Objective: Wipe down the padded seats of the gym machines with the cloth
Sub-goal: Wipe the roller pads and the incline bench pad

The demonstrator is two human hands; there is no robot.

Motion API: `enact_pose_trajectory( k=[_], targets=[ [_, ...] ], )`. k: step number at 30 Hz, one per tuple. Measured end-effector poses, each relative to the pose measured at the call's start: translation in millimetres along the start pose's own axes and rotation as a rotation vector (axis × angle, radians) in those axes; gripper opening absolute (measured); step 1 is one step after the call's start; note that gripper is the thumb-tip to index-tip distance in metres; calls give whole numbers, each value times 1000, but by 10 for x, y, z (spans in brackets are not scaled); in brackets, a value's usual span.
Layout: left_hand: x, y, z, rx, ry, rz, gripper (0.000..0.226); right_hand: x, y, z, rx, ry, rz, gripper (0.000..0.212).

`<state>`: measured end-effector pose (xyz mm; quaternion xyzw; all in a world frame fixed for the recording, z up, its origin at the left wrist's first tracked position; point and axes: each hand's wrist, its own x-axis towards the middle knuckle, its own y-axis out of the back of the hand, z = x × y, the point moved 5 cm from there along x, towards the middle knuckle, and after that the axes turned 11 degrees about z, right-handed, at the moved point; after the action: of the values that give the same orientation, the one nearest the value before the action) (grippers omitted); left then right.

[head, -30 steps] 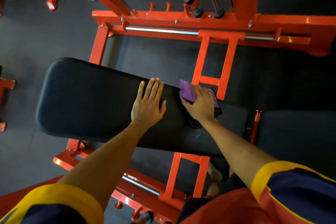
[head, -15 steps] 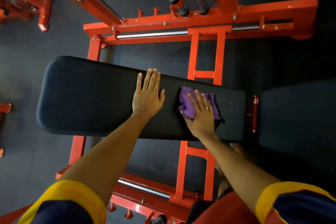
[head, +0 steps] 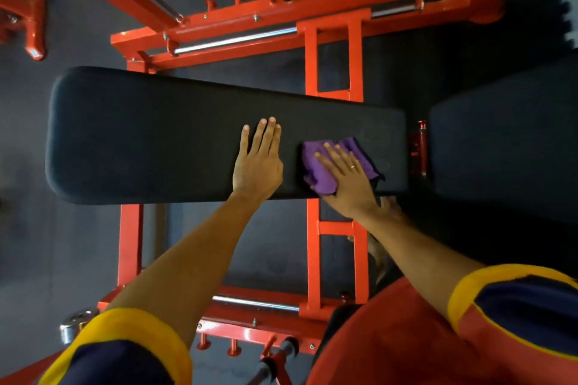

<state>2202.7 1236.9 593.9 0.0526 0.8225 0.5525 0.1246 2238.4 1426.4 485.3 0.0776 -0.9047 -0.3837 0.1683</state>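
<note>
A long black padded bench pad (head: pixel 140 134) lies across the middle of the view on an orange frame. My left hand (head: pixel 258 162) rests flat on the pad near its front edge, fingers straight and close together. Just to its right, my right hand (head: pixel 347 178) presses a crumpled purple cloth (head: pixel 322 166) flat against the pad's right end, fingers straight on top of it. A second black pad (head: pixel 506 141) sits to the right across a narrow gap.
The orange steel frame (head: pixel 331 66) has uprights behind and below the pad, with chrome rods (head: pixel 234 40) along the rails. An orange adjuster pin (head: pixel 422 147) stands in the gap between pads. Dark rubber floor (head: pixel 31 244) surrounds the machine; another orange frame part (head: pixel 34 22) is at far left.
My right hand slid the cloth from the pad's far edge toward its near edge. The fingers went from bunching the cloth to lying flat on it. My left hand stayed in place.
</note>
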Motion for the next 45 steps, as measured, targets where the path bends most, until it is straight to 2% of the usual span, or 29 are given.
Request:
enact_pose_trajectory(
  k=[3,5,7,9,12,14,17,21,25,30,33,36,42,45],
  targets=[
    [17,11,12,-3,15,11,70,45,51,223,-53,-358,103,74],
    [32,16,1,-19,24,14,69,123,-14,-21,-58,-486,172,73],
    [24,-11,-2,-10,20,16,69,140,-118,-421,-22,-416,148,75],
    [33,-50,-10,24,4,-5,73,37,-190,-700,44,-207,95,77],
    [37,-44,-4,18,11,10,71,-185,-114,-512,10,96,-25,86],
    [29,4,7,-20,28,23,68,-396,-37,-174,-48,197,-97,96],
    [30,23,20,-13,33,36,69,-522,25,114,-118,163,-64,103],
    [24,12,12,3,30,3,69,-194,-219,-457,-25,163,-1,86],
    [30,12,22,25,21,0,71,-132,-227,-558,-2,135,29,93],
    [27,44,22,-3,34,29,69,-342,-57,-95,-50,64,13,104],
    [36,42,24,3,29,20,68,-237,-127,-261,-27,33,32,101],
    [35,23,18,21,29,15,68,-101,-190,-497,18,83,-12,102],
    [36,3,28,6,33,48,67,92,-67,-257,104,84,-78,77],
    [35,8,21,-2,42,47,68,14,-70,-30,107,-114,34,70]
  ],
)
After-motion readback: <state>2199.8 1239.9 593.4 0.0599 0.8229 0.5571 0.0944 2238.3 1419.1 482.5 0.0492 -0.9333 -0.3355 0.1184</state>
